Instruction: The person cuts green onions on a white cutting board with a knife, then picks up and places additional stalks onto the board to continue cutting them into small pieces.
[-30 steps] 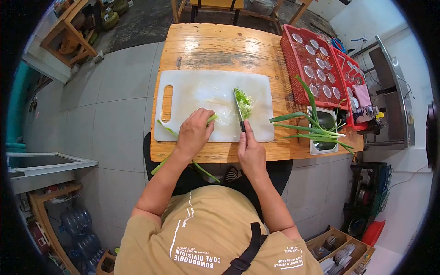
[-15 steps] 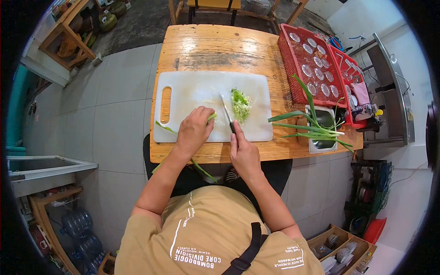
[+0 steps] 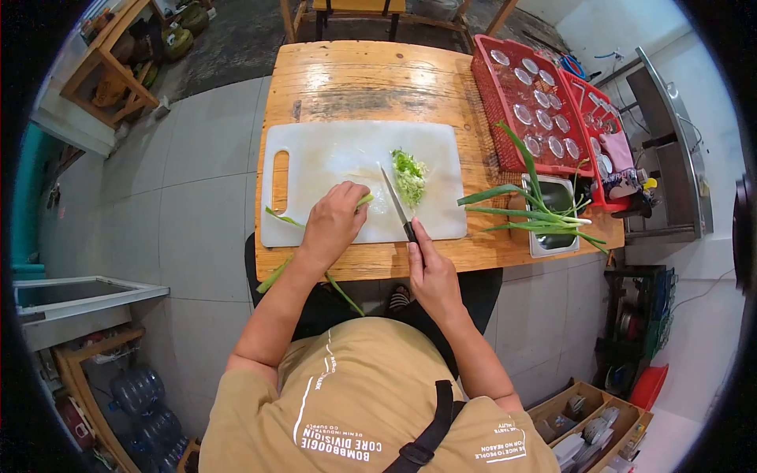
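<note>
1. Several long green scallion stalks (image 3: 365, 199) lie crosswise on the white plastic board (image 3: 323, 150), cut end rightward.
2. Left hand (image 3: 334, 214), nearer, is closed around them.
3. Right hand (image 3: 432, 274) grips a black-handled metal knife (image 3: 394, 194) just right of that end, blade tip slanting away leftward.

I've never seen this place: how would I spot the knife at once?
Find the wooden table, then the white board on it. Over the board's right half, the knife slants between the left hand and a pile of chopped greens, its black handle in the right hand. Unlike the soft green bits nearby, it has a slim, pointed metal blade.
</note>
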{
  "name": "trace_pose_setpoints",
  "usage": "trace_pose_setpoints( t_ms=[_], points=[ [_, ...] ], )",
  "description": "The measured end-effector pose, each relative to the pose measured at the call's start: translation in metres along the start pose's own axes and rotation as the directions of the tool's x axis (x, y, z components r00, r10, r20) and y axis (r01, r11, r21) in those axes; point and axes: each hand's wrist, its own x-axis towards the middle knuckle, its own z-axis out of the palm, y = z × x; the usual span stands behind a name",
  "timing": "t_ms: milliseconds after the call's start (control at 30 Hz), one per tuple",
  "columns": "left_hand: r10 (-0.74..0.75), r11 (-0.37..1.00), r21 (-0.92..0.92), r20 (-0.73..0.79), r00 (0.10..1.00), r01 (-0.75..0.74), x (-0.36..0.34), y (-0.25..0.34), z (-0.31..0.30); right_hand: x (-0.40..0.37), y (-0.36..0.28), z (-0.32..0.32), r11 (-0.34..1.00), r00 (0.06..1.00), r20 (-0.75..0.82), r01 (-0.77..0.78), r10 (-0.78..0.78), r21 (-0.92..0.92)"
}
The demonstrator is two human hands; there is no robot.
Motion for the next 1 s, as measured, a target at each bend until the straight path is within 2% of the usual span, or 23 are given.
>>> trace_pose_setpoints(
  t_ms=[33, 100, 133, 200, 233, 367, 433, 467, 533, 567, 633, 767, 833, 1000],
  points=[
    [0.014, 1.000, -0.006, 0.008, 1.000, -0.014, 0.003, 0.002, 0.002, -0.004, -0.001, -0.004, 1.000, 1.000, -0.006, -0.004, 0.004, -0.003],
    [0.014, 1.000, -0.007, 0.025, 1.000, -0.013, 0.011, 0.011, 0.006, -0.010, -0.006, -0.014, 0.981, 0.983, 0.003, -0.186, 0.186, 0.062],
    [0.008, 1.000, -0.006, 0.044, 0.999, -0.008, 0.013, 0.013, 0.007, -0.013, -0.003, -0.017, 0.980, 0.982, 0.003, -0.188, 0.188, 0.064],
    [0.045, 0.998, 0.044, 0.054, 0.998, -0.048, 0.015, 0.011, 0.012, -0.020, 0.004, -0.022, 0.936, 0.958, 0.015, -0.285, 0.288, 0.207],
    [0.083, 0.992, 0.091, 0.060, 0.995, -0.088, 0.016, 0.010, 0.016, -0.024, 0.007, -0.023, 0.944, 0.965, -0.014, -0.255, 0.264, 0.209],
    [0.082, 0.992, 0.091, 0.071, 0.994, -0.088, 0.014, 0.005, 0.025, -0.036, 0.003, -0.027, 0.912, 0.947, 0.011, -0.311, 0.320, 0.269],
    [0.078, 0.995, 0.056, 0.010, 0.997, -0.078, 0.015, 0.009, 0.027, -0.041, 0.004, -0.024, 0.952, 0.970, -0.046, -0.225, 0.239, 0.207],
    [0.082, 0.995, 0.061, 0.019, 0.996, -0.083, 0.016, 0.010, 0.028, -0.042, 0.003, -0.024, 0.949, 0.968, -0.048, -0.229, 0.245, 0.216],
    [0.091, 0.995, 0.050, -0.004, 0.996, -0.091, 0.018, 0.011, 0.031, -0.042, -0.004, -0.026, 0.912, 0.942, 0.056, -0.336, 0.332, 0.235],
    [0.097, 0.994, 0.055, 0.008, 0.995, -0.097, 0.017, 0.012, 0.032, -0.042, -0.003, -0.024, 0.907, 0.939, 0.053, -0.341, 0.339, 0.245],
    [0.096, 0.993, 0.070, -0.040, 0.995, -0.093, 0.016, 0.012, 0.034, -0.043, -0.001, -0.019, 0.939, 0.967, 0.001, -0.246, 0.253, 0.239],
    [0.087, 0.995, 0.059, -0.048, 0.995, -0.084, 0.013, 0.015, 0.034, -0.046, -0.002, -0.018, 0.951, 0.978, -0.002, -0.202, 0.208, 0.234],
    [0.083, 0.995, 0.062, -0.056, 0.995, -0.080, 0.014, 0.015, 0.037, -0.048, 0.000, -0.014, 0.967, 0.989, -0.041, -0.130, 0.142, 0.218],
    [0.082, 0.995, 0.059, -0.039, 0.996, -0.079, 0.016, 0.014, 0.038, -0.050, -0.001, -0.013, 0.960, 0.988, -0.022, -0.144, 0.154, 0.241]
  ],
)
